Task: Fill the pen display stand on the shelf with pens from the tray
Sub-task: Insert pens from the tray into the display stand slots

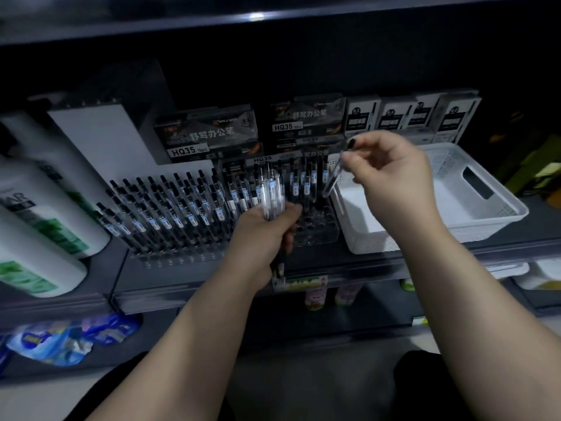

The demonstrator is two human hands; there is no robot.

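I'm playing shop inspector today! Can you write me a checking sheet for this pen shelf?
Surface: dark shelf, dimly lit.
Job's things: clear pen stand, front holes empty; left stand full; white tray looks empty.
Clutter: pen boxes behind; white bottles at left.
Hands: left hand grips a bundle of pens; right hand pinches a single pen.
Cables: nothing seen.
Surroundings: packets on lower shelf.

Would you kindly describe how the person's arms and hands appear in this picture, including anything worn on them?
Both forearms are bare up to the bottom edge of the picture: no sleeves, gloves, watch, bracelet or rings show. The left hand and the right hand are ungloved. One nail of the right hand's fingers looks dark, as if polished; the dim light makes this uncertain. Dark clothing shows below the arms.
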